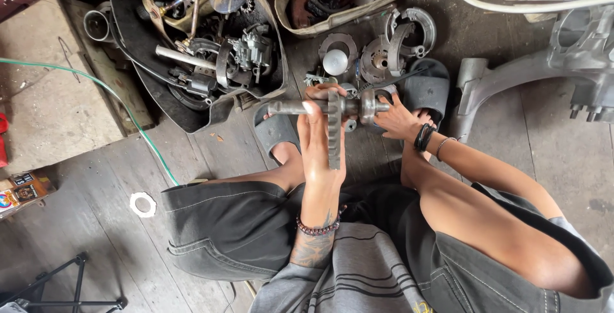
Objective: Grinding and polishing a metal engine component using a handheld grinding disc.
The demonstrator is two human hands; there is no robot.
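A grey metal shaft (284,107) with a toothed gear wheel (334,140) on it is held level above my knees. My left hand (318,143), bead bracelet at the wrist, wraps around the shaft and rests against the gear wheel. My right hand (398,120), with dark wristbands, grips the thicker right end of the shaft (369,103). I sit low in dark shorts, with grey slippers (427,89) on my feet.
A black tub of engine parts (144,38) sits at upper left, brake shoes (409,31) and round metal parts lie beyond the shaft. A silver engine casing (543,67) lies right. A green hose (96,83), a white ring gasket (142,204) and a black stand (70,281) are left.
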